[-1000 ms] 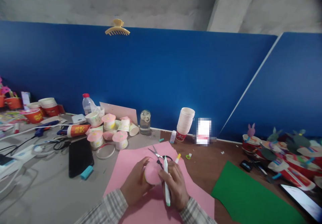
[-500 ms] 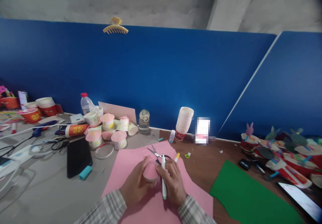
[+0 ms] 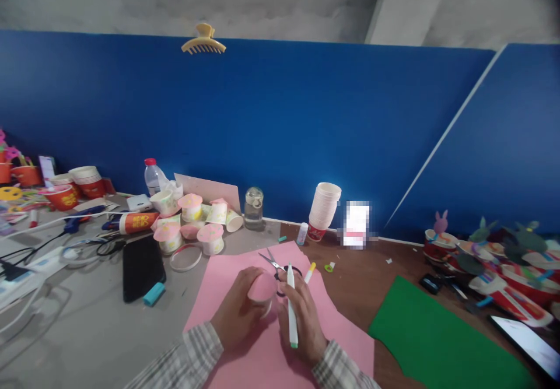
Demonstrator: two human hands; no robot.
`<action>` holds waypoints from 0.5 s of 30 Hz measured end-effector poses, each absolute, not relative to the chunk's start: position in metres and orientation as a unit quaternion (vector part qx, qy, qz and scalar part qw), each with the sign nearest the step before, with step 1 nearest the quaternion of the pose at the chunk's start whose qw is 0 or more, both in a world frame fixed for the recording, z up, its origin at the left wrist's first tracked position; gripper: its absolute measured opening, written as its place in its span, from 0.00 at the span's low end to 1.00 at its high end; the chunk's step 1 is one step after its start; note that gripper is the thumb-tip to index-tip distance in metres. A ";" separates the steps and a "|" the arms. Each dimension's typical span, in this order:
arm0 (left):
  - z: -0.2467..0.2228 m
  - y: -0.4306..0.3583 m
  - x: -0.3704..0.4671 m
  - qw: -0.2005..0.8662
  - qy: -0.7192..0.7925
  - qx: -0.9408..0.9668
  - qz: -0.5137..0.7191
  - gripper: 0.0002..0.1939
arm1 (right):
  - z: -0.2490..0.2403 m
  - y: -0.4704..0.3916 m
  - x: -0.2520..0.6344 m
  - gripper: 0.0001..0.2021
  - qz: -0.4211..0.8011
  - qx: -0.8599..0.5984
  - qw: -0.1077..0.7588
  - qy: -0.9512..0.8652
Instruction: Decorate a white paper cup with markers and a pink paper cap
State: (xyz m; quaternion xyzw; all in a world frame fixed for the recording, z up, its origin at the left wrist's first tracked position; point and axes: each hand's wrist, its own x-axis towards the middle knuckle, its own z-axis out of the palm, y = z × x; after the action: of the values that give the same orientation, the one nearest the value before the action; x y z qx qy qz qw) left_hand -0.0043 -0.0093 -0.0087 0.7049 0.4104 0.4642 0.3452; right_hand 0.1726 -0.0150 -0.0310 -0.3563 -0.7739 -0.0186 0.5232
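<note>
My left hand point(image 3: 236, 310) wraps around a small paper cup topped with a pink round cap point(image 3: 262, 288), holding it upside down over a pink paper sheet point(image 3: 219, 284). A white marker with a green end point(image 3: 291, 310) is gripped in my right hand point(image 3: 303, 316), its tip pointing up beside the cup. Small scissors point(image 3: 273, 262) and a yellow-tipped marker point(image 3: 310, 273) lie on the pink sheet just beyond my hands.
Several finished pink-capped cups point(image 3: 192, 220) cluster at the back left, by a black phone point(image 3: 142, 266), a tape ring point(image 3: 185, 258) and a teal cap point(image 3: 153, 294). A cup stack point(image 3: 322, 210), jar point(image 3: 253, 207) and green sheet point(image 3: 433, 342) are also around.
The cup has been turned slightly in my left hand, and the marker has shifted a little along its side. The view has drifted slightly.
</note>
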 end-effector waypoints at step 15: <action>-0.013 -0.009 -0.010 0.300 0.391 0.746 0.448 0.29 | -0.017 -0.020 0.170 0.25 0.009 -0.278 0.487 -0.828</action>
State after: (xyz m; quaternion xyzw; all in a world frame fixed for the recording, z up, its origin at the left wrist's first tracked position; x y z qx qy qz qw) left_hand -0.0102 -0.0089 -0.0126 0.7459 0.3906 0.4481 0.3003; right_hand 0.1701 -0.0204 -0.0174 -0.2785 -0.8277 0.0089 0.4872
